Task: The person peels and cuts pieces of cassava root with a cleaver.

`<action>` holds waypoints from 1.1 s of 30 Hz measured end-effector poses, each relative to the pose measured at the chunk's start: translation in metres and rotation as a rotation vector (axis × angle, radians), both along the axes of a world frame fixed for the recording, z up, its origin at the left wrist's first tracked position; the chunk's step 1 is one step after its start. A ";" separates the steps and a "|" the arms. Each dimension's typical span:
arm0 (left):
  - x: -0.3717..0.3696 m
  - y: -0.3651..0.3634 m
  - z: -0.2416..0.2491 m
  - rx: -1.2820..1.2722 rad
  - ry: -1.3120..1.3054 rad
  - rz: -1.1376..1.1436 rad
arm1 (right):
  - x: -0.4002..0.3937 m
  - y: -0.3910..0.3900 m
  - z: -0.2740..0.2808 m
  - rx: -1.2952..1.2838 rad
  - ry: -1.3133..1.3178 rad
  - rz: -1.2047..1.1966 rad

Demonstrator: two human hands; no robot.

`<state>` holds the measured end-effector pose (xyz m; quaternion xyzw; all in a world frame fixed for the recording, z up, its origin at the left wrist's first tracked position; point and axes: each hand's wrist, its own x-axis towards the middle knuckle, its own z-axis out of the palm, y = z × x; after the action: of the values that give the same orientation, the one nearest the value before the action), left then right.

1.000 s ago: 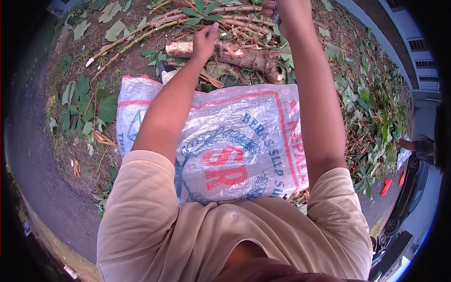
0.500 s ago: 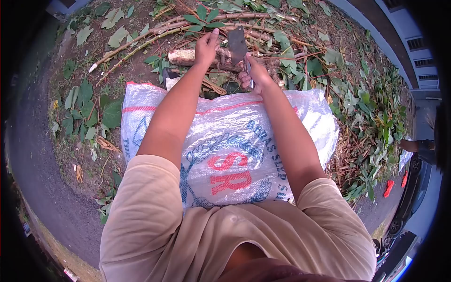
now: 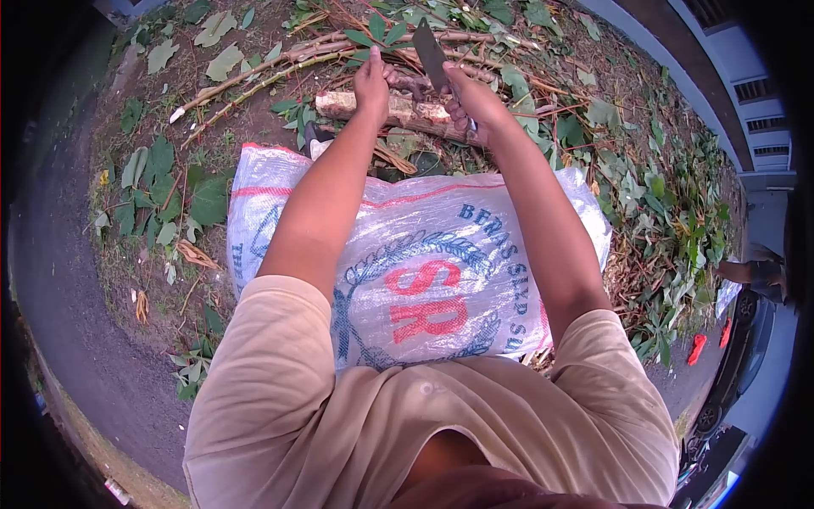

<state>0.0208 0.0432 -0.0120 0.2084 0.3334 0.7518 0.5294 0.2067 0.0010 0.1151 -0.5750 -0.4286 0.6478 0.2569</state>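
Observation:
My right hand [image 3: 475,97] is closed round the handle of a cleaver [image 3: 431,56], whose dark blade points up and to the left above the wood. To its left, my left hand [image 3: 371,85] is closed with the thumb up, on a plant stem with green leaves [image 3: 376,32] fanning out above it. Under and between both hands lies a thick, pale-barked log [image 3: 339,105]. A white woven sack [image 3: 407,229] with red and blue print covers my lap, just below the log.
Long cut branches [image 3: 254,75] lie beyond the log. Leaf and stem litter [image 3: 670,220] spreads over the ground at right. A paved path [image 3: 76,280] runs along the left. Another person [image 3: 750,271] and a parked car [image 3: 736,339] are at the far right.
The cleaver has risen, its blade now tilted further left, and my right hand has moved up and right. My left hand has shifted slightly, still near the leafy stem.

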 end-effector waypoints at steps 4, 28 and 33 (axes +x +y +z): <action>-0.012 -0.002 -0.025 -0.216 0.097 0.045 | -0.004 0.007 0.057 0.132 0.364 -0.144; -0.008 0.002 -0.024 -0.173 0.067 0.110 | 0.020 -0.036 -0.056 -0.267 0.150 -0.013; -0.001 -0.001 -0.024 -0.172 0.085 0.036 | 0.020 -0.021 0.054 0.209 0.314 -0.126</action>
<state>0.0195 0.0426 -0.0359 0.1877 0.4227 0.7202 0.5171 0.2272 -0.0198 0.1689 -0.4628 -0.4111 0.6643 0.4190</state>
